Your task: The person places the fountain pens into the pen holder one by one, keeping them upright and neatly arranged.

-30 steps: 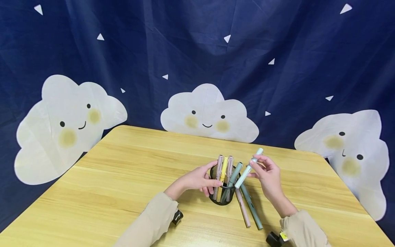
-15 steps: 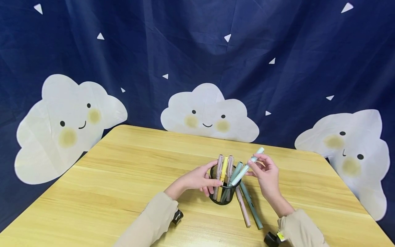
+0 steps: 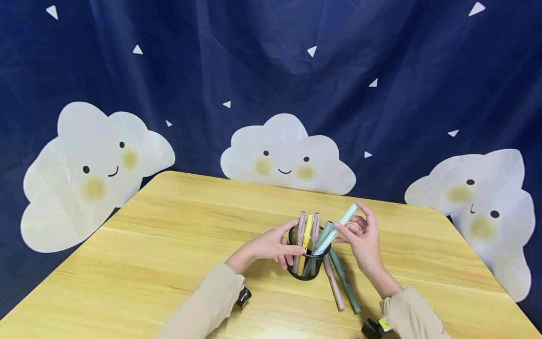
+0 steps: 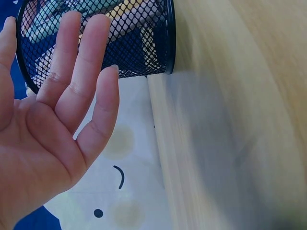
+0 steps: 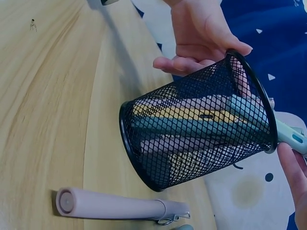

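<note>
Pale mint pen (image 3: 348,215): you had it slanted, lower end inside the mouth of the black mesh cup (image 3: 307,274), at the right of the rim. Your right hand (image 3: 361,238) pinched it between thumb and fingers, index finger stretched up by the top end. Your left hand (image 3: 271,245) held the cup, thumb over the near rim. Hands apart, one on either side.

Already in the cup: two mauve pens (image 3: 301,224), a yellow pen (image 3: 308,231) between them, and a teal pen (image 3: 325,231) leaning right. Cup stood upright, right of the worktop's (image 3: 148,245) middle, well apart from its far edge.

Just right of the cup, a pink pen (image 3: 334,286) and a dark green pen (image 3: 346,285) lay side by side, aimed toward the near right corner.

Your sleeves (image 3: 211,301) were beige. Beyond the far edge hung a dark blue curtain (image 3: 262,70) with smiling white clouds (image 3: 283,139).
</note>
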The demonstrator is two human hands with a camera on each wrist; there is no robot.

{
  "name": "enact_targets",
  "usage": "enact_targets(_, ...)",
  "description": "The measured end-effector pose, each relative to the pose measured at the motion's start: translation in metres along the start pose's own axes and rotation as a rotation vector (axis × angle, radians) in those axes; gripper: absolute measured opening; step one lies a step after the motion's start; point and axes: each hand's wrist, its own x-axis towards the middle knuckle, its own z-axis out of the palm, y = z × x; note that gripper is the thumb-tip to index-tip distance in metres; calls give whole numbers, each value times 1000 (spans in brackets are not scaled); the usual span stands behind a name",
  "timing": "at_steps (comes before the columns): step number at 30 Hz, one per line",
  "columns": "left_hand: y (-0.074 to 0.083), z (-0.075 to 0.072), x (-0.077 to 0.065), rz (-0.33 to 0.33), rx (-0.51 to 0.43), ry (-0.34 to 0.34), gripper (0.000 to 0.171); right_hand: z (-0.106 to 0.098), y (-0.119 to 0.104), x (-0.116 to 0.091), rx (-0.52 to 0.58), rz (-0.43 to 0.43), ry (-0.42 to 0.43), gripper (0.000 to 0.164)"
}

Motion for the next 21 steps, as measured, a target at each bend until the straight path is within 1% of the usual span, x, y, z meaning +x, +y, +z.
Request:
enact_targets(3, 0, 0, 0, 4, -4, -2, 77, 0, 1, 0, -35, -1, -3, 74)
enact_targets(8, 1, 0, -1, 8, -2, -3, 76, 0, 1, -1, -69, -15, -4, 73)
enact_targets(15, 0, 0, -1, 5, 6, -2, 77, -1, 5, -1, -125, -73, -27, 72)
enact_targets(21, 0, 0, -1, 7, 4, 0, 77, -1, 4, -1, -178, -104, -45, 71)
